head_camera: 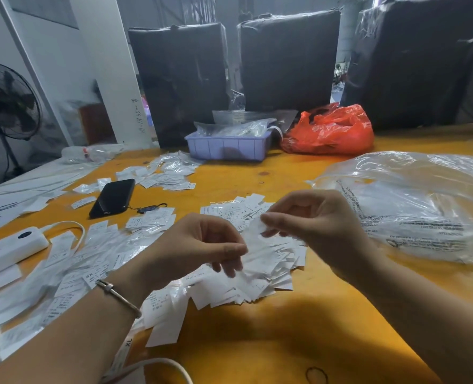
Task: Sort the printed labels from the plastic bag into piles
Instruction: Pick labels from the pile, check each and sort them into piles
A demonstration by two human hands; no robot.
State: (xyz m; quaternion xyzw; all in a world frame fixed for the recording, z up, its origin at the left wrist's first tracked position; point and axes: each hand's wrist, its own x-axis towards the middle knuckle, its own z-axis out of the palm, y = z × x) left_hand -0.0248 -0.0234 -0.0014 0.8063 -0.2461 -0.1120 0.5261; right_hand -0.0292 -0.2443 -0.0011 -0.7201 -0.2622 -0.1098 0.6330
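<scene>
White printed labels lie in several heaps on the yellow table point(299, 336): a big loose pile point(260, 275) under my hands, another pile point(231, 212) just behind it, and a spread point(63, 275) at the left. My right hand point(312, 220) pinches a small white label point(254, 231) by its upper edge. My left hand point(199, 248) hovers close beside it with fingers curled, thumb and forefinger meeting at the label's lower left edge. A large clear plastic bag point(412, 203) lies to the right.
A black phone point(113, 198) lies left of centre, a white power strip point(11, 250) at the far left. At the back stand a lilac tray point(227, 148) of bagged labels and a red plastic bag point(332, 131). Dark wrapped bales point(288, 59) rise behind.
</scene>
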